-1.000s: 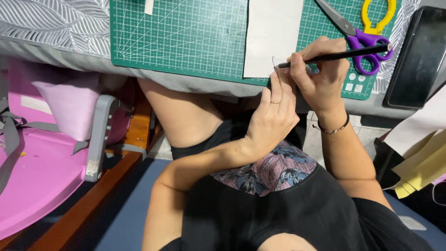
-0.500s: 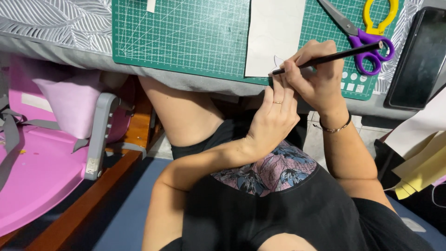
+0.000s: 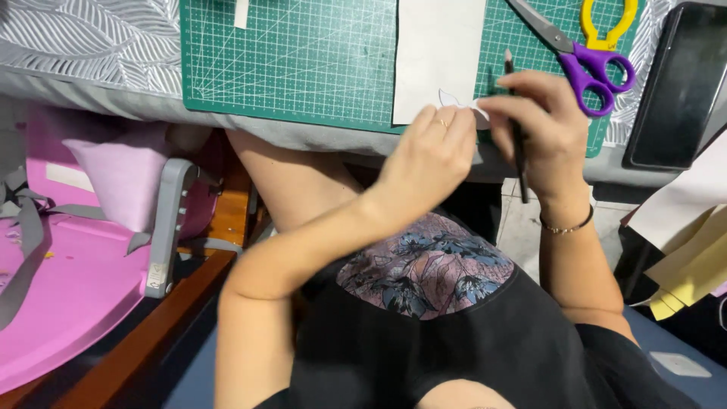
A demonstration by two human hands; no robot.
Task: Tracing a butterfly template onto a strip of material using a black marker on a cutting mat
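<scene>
White paper is seen from the head camera: a small cut-out shape is pinched between the left hand and the right hand, just at the near edge of the green cutting mat. A thin black tool is also gripped by the right hand. The shape looks already cut free. A bigger white sheet lies on the mat, and purple scissors are left untouched there.

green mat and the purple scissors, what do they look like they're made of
Green mat: likely flexible vinyl or rubbery plastic, matte, judging by its printed white grid and thin flat edge.
Purple scissors: grey blades look like metal with a dull sheen; the purple handle loops look like smooth moulded plastic.
</scene>
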